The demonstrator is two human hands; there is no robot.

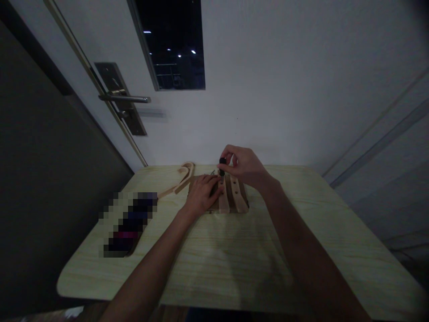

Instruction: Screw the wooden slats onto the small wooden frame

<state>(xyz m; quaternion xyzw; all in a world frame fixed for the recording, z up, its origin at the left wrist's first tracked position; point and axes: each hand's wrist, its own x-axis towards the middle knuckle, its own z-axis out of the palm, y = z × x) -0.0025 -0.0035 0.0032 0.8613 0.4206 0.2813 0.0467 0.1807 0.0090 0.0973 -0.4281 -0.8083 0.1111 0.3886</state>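
My right hand (243, 164) is closed in a pinch around the black handle of a screwdriver (222, 166). The tool stands upright, its lower end over a light wooden strip (223, 202) with holes. My left hand (201, 193) lies flat on the wooden piece under that strip, fingers stretched out and thumb apart, the tips touching the strip's left side. Just right of it is a second holed wooden strip (238, 201). Both strips rest on a darker base, largely covered by my left hand. Whether the screwdriver's tip sits in a screw is too small to tell.
A wooden hook-shaped piece (188, 175) lies left of my left hand. Farther left on the pale wood-grain table (201, 268) is a dark flat object (130, 228), blurred by pixels. Behind the table stands a white door (268, 89) with a metal handle (130, 99).
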